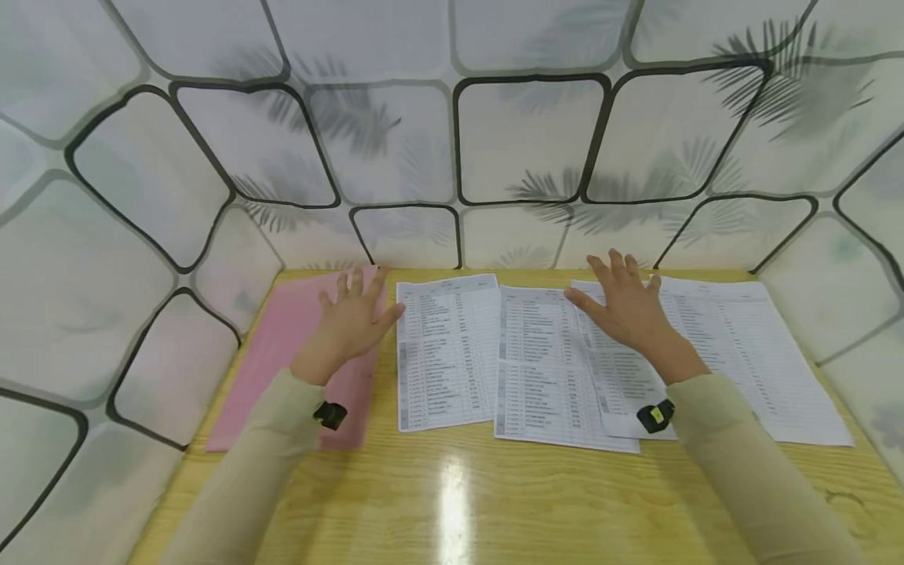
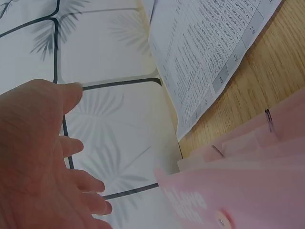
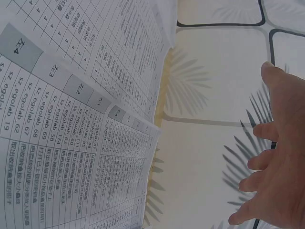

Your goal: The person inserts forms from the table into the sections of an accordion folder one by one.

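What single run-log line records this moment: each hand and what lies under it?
left hand: open, over pink folder | right hand: open, over printed sheets | surface: wooden table

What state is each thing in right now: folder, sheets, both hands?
Folder: pink, closed, flat on the table, paper clips on its edge.
Left sheet: flat, face up, lying alone.
Middle sheets: flat, overlapping.
Right sheet: flat, partly under the others.
Left hand: open, fingers spread, over the folder; contact unclear.
Right hand: open, fingers spread, over the middle sheets; contact unclear.
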`<action>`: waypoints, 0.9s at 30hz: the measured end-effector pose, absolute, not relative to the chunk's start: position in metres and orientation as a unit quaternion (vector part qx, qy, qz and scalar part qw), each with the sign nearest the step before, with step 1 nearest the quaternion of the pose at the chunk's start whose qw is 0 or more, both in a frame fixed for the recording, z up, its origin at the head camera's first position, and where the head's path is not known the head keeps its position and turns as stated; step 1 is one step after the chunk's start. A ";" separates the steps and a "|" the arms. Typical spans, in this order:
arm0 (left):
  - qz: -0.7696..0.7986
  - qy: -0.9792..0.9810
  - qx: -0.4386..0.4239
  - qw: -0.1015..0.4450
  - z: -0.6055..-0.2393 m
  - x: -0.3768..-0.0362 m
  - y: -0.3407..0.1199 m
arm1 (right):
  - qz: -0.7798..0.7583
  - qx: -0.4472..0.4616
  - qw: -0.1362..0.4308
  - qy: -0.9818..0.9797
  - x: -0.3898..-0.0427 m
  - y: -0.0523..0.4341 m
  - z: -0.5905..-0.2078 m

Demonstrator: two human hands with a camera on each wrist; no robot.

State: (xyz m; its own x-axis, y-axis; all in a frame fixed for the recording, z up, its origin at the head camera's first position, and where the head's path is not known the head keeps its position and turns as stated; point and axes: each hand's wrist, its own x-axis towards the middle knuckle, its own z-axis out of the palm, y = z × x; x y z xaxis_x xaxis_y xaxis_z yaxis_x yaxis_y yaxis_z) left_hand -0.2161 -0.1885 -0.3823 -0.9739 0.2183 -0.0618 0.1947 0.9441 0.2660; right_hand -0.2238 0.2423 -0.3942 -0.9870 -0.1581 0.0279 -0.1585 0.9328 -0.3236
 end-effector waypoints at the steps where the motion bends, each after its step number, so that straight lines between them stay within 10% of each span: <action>1: 0.138 0.984 0.104 0.049 -0.382 -0.215 -0.191 | 0.168 0.081 -0.001 -0.982 -0.224 0.242 -0.394; 27: 0.129 0.977 0.062 0.156 -0.405 -0.190 -0.229 | 0.233 0.166 -0.050 -0.957 -0.226 0.168 -0.424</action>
State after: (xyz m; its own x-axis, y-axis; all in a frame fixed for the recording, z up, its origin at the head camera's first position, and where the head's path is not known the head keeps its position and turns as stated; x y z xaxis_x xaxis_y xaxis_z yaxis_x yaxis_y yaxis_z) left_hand -0.1901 -0.2291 -0.4054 -0.9437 0.1614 -0.2887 0.0812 0.9592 0.2710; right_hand -0.2259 0.1676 -0.4241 -0.9397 -0.3415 -0.0181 -0.2948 0.8358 -0.4631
